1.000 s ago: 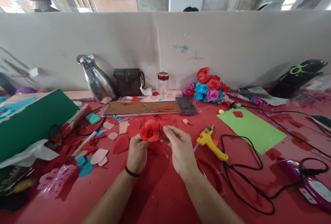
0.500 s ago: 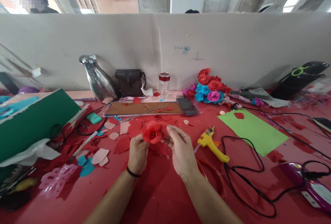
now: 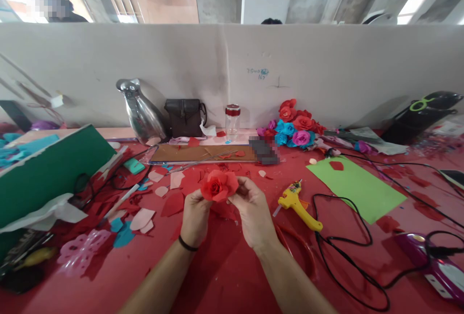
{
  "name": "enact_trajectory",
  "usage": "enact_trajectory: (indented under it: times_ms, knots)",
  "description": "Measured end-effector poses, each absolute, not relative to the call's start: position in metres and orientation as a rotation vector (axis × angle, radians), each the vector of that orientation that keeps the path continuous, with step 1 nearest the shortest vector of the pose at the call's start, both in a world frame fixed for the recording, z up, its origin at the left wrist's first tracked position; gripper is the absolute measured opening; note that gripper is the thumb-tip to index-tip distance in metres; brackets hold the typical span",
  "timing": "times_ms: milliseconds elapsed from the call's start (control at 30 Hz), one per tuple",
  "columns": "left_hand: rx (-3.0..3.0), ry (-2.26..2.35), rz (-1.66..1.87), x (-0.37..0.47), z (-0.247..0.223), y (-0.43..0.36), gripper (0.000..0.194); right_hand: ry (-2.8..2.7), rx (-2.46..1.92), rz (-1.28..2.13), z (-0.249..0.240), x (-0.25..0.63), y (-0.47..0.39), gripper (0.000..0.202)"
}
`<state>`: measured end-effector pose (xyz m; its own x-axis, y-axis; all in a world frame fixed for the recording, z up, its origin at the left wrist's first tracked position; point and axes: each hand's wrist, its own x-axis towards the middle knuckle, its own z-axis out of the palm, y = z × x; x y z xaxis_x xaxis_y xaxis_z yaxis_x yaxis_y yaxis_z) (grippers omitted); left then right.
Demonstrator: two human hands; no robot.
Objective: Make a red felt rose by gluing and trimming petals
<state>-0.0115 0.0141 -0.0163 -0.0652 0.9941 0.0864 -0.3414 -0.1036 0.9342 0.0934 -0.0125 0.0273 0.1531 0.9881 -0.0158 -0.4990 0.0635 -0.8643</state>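
The left hand (image 3: 196, 212) grips the base of a layered red paper rose (image 3: 216, 186), while the right hand (image 3: 253, 207) pinches its outer petal on the other side (fingertips partly hidden), so the rose is held up between both, above the red counter (image 3: 217, 280). A yellow plastic glue gun (image 3: 298, 205) lies near the right hand, beside a flat light-green paper sheet (image 3: 358, 187); pale pink paper petals (image 3: 142, 219) lie to the left of the left hand

The rose (image 3: 215, 186) looks like matt paper; the flask (image 3: 142, 115) is glossy, apparently metal.
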Motion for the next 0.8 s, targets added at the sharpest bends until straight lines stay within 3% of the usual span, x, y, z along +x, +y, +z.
enact_trajectory:
  times_ms: [800]
  knots:
    - [0.916, 0.897, 1.466, -0.0111, -0.0096, 0.0113, 0.014, -0.993, -0.899, 1.223, 0.022, 0.0951, -0.0116, 0.015]
